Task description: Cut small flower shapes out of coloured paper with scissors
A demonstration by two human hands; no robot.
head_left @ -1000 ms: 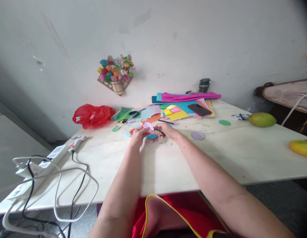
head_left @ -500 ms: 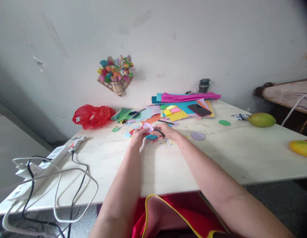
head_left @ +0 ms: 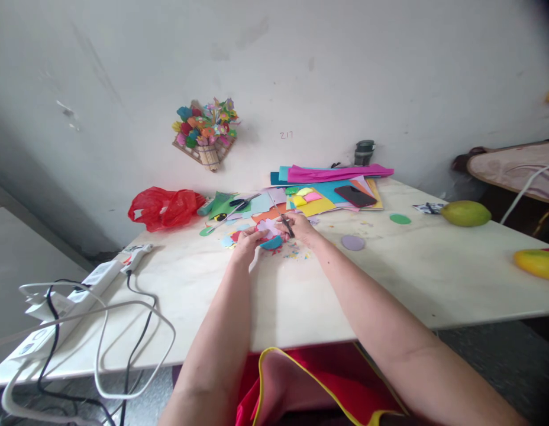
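Note:
My left hand [head_left: 249, 241] pinches a light purple paper piece with a scalloped, flower-like edge [head_left: 268, 227]. Just right of it, my right hand [head_left: 298, 228] is closed around slim dark-handled scissors [head_left: 284, 223]. Their thin blade points up and away from me, clear of the purple paper. Under the hands lie a blue paper piece [head_left: 271, 243] and red paper pieces, partly covered. Tiny coloured scraps [head_left: 296, 251] are scattered by my right wrist.
Behind the hands lie coloured paper sheets [head_left: 321, 206], a phone [head_left: 355, 196] and another pair of scissors [head_left: 241, 203]. A red plastic bag [head_left: 165, 208] sits left. Paper circles [head_left: 353, 242] and a green mango [head_left: 467, 213] lie right. A power strip [head_left: 74, 307] with cables occupies the left edge.
My right hand has drawn slightly left and up, and the scissors have swung so their blade points upward, away from the paper. My left hand still holds the purple piece, now lower.

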